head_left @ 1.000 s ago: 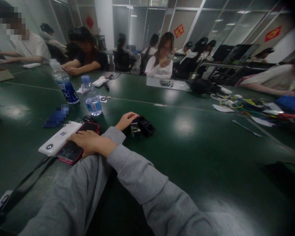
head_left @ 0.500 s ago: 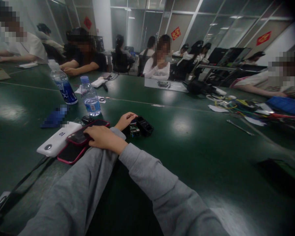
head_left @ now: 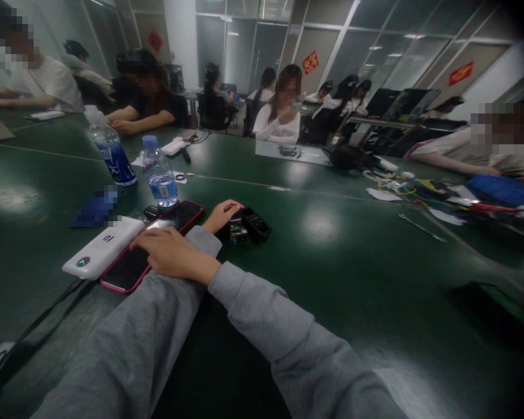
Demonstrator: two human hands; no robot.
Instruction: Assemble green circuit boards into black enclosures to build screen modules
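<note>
My forearms cross in grey sleeves. My right hand (head_left: 168,251) lies over the middle of a red-edged phone (head_left: 128,266), its fingers reaching left across the screen. The hand hides the middle, so I cannot tell whether this is one phone or two in line. A bright patch shows on the upper screen. Farther off, my left hand (head_left: 220,215) rests with fingers stretched out beside a small circuit board (head_left: 239,233). A black device with a small screen (head_left: 256,224) leans against the board. A white device marked 01 (head_left: 105,247) lies along the phone's left side.
Two plastic bottles, a blue-labelled one (head_left: 113,154) and a clear one (head_left: 160,174), stand behind the phone. A tangle of cables (head_left: 402,181) and a wrench (head_left: 421,227) lie to the right. A strap (head_left: 43,317) trails from the white device. Several people sit around.
My right hand has shifted slightly left. The red-edged panel beneath it, earlier overlapping another at an offset, has moved up and right, and the visible ends now line up.
</note>
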